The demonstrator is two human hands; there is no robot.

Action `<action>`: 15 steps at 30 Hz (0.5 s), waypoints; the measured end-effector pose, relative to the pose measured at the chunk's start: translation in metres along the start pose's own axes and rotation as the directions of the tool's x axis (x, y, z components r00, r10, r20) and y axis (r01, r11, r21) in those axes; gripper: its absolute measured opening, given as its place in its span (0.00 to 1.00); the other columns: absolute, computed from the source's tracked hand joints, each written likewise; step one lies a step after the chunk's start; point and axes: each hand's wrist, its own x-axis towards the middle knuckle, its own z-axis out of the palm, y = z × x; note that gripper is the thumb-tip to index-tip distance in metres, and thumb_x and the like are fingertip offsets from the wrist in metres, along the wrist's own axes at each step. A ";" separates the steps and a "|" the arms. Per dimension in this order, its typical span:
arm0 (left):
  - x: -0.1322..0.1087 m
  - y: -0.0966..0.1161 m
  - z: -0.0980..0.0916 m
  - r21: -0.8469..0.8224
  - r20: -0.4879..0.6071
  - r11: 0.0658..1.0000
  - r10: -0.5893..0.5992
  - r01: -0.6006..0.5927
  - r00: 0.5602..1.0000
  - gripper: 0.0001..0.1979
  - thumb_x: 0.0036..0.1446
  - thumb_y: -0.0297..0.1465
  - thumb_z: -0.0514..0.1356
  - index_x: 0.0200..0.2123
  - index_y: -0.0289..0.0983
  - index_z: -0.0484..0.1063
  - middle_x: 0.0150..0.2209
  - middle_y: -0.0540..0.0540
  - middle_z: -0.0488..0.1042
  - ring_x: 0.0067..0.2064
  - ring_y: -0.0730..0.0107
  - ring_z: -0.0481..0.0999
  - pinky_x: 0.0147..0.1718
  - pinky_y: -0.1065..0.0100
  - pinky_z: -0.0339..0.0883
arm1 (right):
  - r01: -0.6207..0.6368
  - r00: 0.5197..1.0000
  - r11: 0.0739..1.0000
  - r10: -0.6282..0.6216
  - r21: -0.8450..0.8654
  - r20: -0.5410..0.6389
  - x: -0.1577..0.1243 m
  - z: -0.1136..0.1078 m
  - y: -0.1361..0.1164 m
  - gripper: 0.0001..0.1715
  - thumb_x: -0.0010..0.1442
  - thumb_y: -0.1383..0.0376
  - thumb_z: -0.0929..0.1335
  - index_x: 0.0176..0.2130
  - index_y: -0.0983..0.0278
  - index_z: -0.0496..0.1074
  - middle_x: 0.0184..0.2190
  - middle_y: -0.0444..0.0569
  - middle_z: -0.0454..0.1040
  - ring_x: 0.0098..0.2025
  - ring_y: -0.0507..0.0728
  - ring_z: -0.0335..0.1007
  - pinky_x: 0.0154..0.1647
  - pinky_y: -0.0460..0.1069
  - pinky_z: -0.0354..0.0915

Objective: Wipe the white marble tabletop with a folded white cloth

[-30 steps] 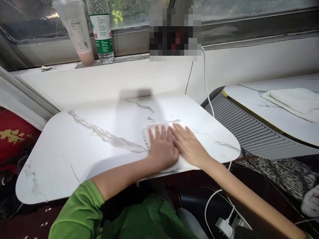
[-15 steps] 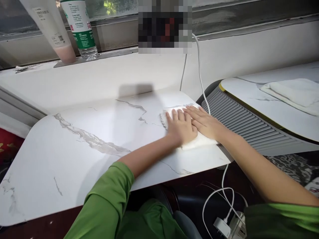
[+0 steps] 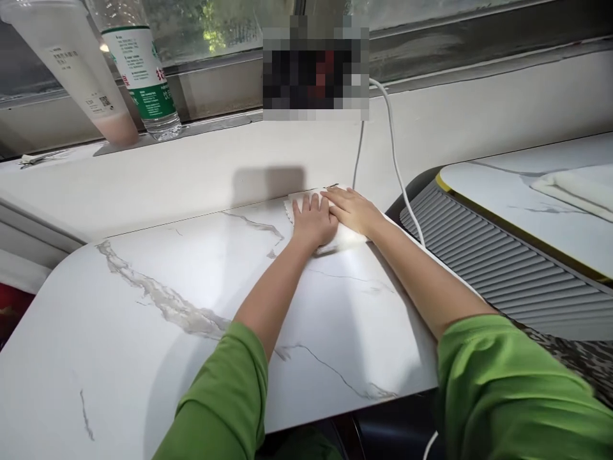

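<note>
Cloth (image 3: 345, 239) — beneath left hand (image 3: 313, 221), right hand (image 3: 352, 210)

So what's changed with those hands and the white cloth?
The left hand and right hand slid the white cloth across the marble table, from its near edge to the far edge by the wall. Nothing was let go: both palms stay flat on it. The cup and bottle have not moved.

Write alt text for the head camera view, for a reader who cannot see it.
Two bare hands, left hand beside right hand, press flat on a white cloth at the far edge of a white marble table. A water bottle and a plastic cup stand on the window sill behind; a white cable hangs at the right.
</note>
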 end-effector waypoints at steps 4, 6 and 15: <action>-0.020 0.001 -0.002 0.010 0.005 1.000 -0.008 0.008 1.000 0.29 0.65 0.34 0.38 0.67 0.30 0.49 0.68 0.41 0.48 0.69 0.55 0.44 0.66 0.48 0.34 | 0.024 1.000 0.999 -0.024 -0.032 0.009 -0.017 -0.003 -0.012 0.31 0.65 0.64 0.53 0.63 0.71 0.60 0.64 0.58 0.60 0.67 0.60 0.51 0.66 0.61 0.50; -0.036 0.001 -0.005 0.016 0.022 1.000 0.001 -0.002 1.000 0.29 0.66 0.35 0.38 0.67 0.31 0.49 0.69 0.42 0.48 0.69 0.56 0.43 0.66 0.48 0.35 | 0.014 1.000 0.998 -0.013 -0.055 0.019 -0.031 -0.007 -0.025 0.31 0.66 0.64 0.52 0.63 0.72 0.60 0.64 0.59 0.59 0.67 0.61 0.51 0.66 0.61 0.50; -0.176 -0.005 -0.022 0.042 0.001 0.986 0.160 -0.160 0.987 0.28 0.67 0.37 0.39 0.66 0.28 0.51 0.67 0.36 0.50 0.68 0.48 0.46 0.64 0.44 0.40 | 0.071 0.997 0.991 -0.075 -0.113 -0.033 -0.143 -0.022 -0.122 0.31 0.67 0.63 0.51 0.63 0.73 0.59 0.64 0.60 0.59 0.67 0.62 0.50 0.66 0.62 0.50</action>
